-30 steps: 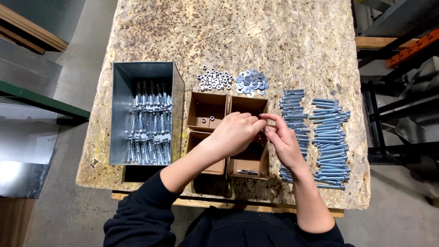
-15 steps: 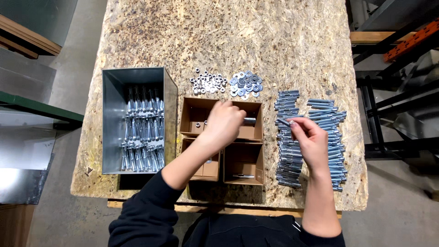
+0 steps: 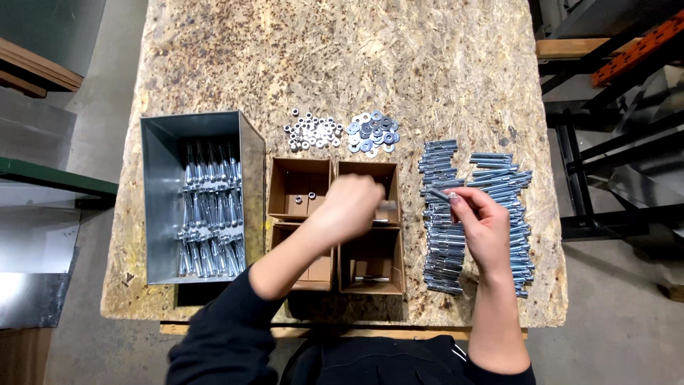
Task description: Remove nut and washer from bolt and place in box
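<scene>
Four small brown boxes [image 3: 333, 224] sit close together in the middle of the desk [image 3: 399, 64]. The left hand [image 3: 350, 209] hangs over the far right box of the four. It looks blurry, so I cannot tell if its grip is shut on a small part or loose.

Just right of the boxes lie two rows of long silver bolts [image 3: 474, 214]. The right hand [image 3: 484, 224] is above these rows, and its finger and thumb pinch one bolt [image 3: 439, 194] by its end — the grip is closed on that bolt, lifting it a little off the pile.

Behind the boxes are two little heaps: nuts [image 3: 313, 132] and flat washers [image 3: 372, 132]. Left of the boxes stands a grey metal bin [image 3: 160, 207] full of finished bolts.

To do this bit well, I think it helps to pinch only one bolt at a time and keep it level, so its neighbours do not roll. The left hand should dip straight into its box and take one small piece — not a bunch.
</scene>
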